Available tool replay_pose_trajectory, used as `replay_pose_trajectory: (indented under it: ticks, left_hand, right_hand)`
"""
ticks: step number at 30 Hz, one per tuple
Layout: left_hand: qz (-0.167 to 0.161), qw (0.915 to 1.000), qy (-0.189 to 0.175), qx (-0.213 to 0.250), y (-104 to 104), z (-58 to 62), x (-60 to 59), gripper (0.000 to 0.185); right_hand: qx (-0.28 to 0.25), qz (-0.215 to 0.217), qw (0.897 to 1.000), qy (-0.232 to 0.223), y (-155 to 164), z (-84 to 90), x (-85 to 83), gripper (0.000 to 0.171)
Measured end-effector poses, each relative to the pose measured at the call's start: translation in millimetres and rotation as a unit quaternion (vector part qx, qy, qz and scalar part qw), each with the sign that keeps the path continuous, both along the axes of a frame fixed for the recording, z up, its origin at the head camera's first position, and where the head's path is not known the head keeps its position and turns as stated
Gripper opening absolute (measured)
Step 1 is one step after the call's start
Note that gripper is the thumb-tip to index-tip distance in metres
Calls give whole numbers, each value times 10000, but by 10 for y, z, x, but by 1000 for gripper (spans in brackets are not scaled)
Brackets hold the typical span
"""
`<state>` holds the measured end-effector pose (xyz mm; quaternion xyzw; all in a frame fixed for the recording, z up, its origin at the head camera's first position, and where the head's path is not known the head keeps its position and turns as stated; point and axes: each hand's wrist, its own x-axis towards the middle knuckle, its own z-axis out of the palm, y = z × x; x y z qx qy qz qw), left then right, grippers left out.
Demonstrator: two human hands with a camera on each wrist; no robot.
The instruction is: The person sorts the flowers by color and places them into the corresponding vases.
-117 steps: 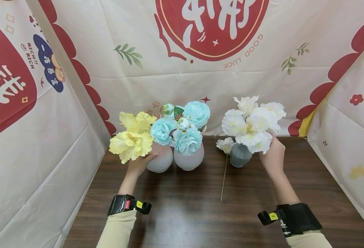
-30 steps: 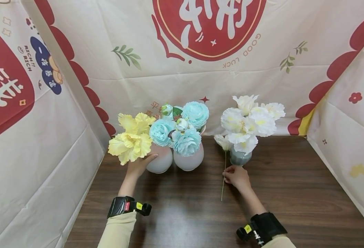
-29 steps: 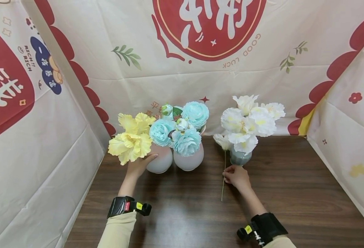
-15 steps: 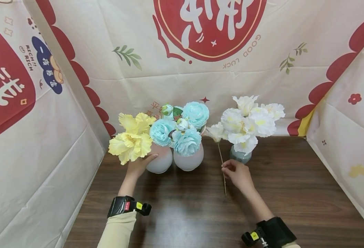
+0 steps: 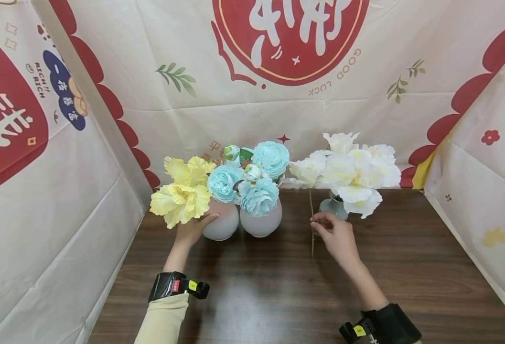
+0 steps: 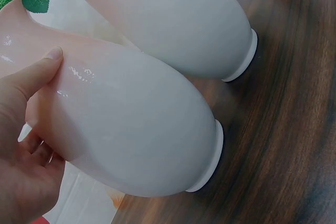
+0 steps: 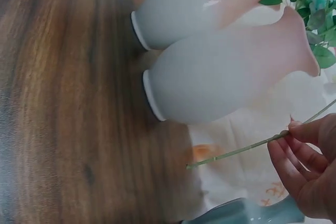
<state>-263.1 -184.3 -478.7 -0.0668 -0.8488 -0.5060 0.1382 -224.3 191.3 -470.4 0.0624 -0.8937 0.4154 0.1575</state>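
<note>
From the head camera, your right hand (image 5: 338, 236) pinched the thin stem of a single white flower (image 5: 306, 173), holding it nearly upright, bloom at the top and cut end hanging just above the dark wooden table (image 5: 407, 267). The stem's long axis ran almost vertical, and the grey-green vase (image 5: 330, 207) with its white bouquet (image 5: 357, 174) stood just beyond and to the right of your fingers, far nearer this hand than the other. Your left hand (image 5: 192, 229) cupped the side of the left pink-white vase (image 5: 224, 224), under the yellow flowers (image 5: 181, 193); its twin (image 5: 261, 220), carrying blue blooms (image 5: 256, 177), stood touching it. On the backdrop, "GOOD LUCK" (image 5: 336, 76) and "RICH!! RICH" (image 5: 40, 79) could be read; the large white characters were cut off. In the left wrist view, your thumb (image 6: 37, 72) lay pressed on the glossy vase (image 6: 131, 129), fingers wrapped behind it, the second vase (image 6: 178, 19) against it. In the right wrist view, your fingertips (image 7: 296, 135) gripped the green stem (image 7: 236, 150), which ran slantwise past the two pale vases (image 7: 220, 77), with the grey-green vase's rim (image 7: 236, 214) just below.
</note>
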Motion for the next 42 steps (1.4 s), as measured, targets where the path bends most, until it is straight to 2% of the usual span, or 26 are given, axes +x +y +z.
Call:
replay_pose_trajectory:
  ticks: [10,15,20,27,34,42]
  left_hand:
    - [3,9999,-146,-8,6,14,15,74]
    - [-20,9999,-152,-18,9,13,15,74]
    - [-45,10000,-41,-23,12,3,8,72]
    - [22,9996,-290,-33,12,17,6,65]
    - [57,9993,-372,5,8,8,-13,56]
    - [27,9987,-507,26,17,6,0,54]
  right_hand:
    - [-561,236,9977,299,-54,237,52,8]
    - [-875,330,9933,677,-70,377,118,8]
    - [-881,114,9881,1259,-10,475,92,7]
    - [-1034,-240,9798,1692,157,625,-41,6]
    - [-832,-682,9768,1849,307,748,-160,11]
    - [-764,-1101,9734,1861,436,727,-329,15]
